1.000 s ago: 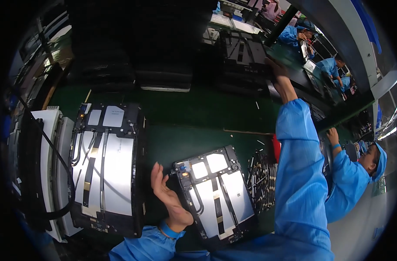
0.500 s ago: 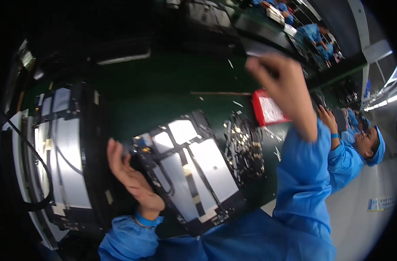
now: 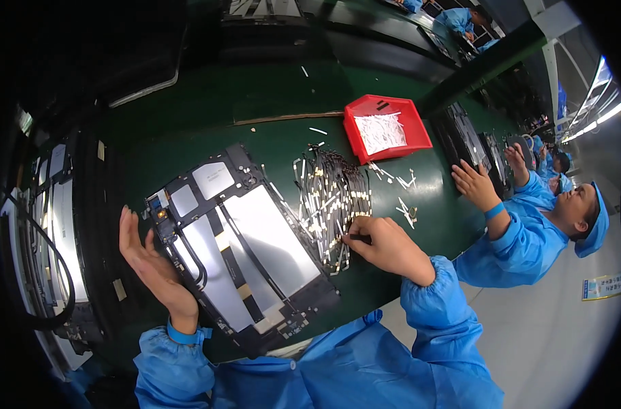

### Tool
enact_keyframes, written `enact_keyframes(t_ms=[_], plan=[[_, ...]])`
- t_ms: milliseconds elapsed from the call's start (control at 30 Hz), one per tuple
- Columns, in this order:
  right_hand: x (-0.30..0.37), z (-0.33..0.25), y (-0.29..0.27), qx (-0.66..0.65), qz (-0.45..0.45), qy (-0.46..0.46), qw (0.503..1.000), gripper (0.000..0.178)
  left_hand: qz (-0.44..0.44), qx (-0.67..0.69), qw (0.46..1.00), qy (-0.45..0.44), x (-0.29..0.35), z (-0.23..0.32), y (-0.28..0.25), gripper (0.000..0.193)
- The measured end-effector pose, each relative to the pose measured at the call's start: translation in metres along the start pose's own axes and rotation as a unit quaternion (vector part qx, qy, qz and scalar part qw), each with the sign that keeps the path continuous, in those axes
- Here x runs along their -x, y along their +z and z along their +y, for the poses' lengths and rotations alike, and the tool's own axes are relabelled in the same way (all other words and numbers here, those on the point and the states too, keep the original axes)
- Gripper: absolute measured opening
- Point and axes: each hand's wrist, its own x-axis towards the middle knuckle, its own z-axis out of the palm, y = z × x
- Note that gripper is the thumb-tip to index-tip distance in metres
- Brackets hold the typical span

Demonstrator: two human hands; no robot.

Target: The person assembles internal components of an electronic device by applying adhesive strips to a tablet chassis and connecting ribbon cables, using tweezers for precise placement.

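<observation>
An opened tablet-like device (image 3: 256, 225) lies tilted on the green bench, showing silver battery panels and black strips. My left hand (image 3: 147, 262) is beside its left edge, fingers stretched out and holding nothing. To the device's right lies a pile of thin black flat cables (image 3: 324, 198) with pale and gold-coloured ends. My right hand (image 3: 385, 245) is at the lower right of that pile, thumb and forefinger pinched together among the cables. What sits between those fingertips is too small to make out.
A red bin (image 3: 419, 133) of white strips stands beyond the pile, with loose white strips (image 3: 399, 178) near it. Several similar devices (image 3: 58, 225) stand at the left. On the right, a co-worker (image 3: 528, 232) rests a hand by dark devices (image 3: 460, 136).
My right hand has come down from near the red bin to the cable pile, its fingers now pinched. My left hand stays open beside the device. The view has shifted.
</observation>
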Motion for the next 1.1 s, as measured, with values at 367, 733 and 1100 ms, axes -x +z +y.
enact_keyframes(t_ms=[367,733,1100], plan=[[0.067,-0.049,-0.061,-0.211,-0.151,-0.046,0.965,0.012,-0.316,0.228,0.890,-0.238,0.073,0.118,-0.028,0.041],[0.074,-0.099,0.025,-0.471,-0.313,-0.207,0.798,0.021,-0.236,0.391,0.862,-0.219,0.091,0.109,-0.022,0.026],[0.049,-0.112,0.039,-0.424,-0.133,-0.163,0.881,0.014,-0.165,0.065,0.957,-0.230,0.089,0.095,-0.067,0.033]])
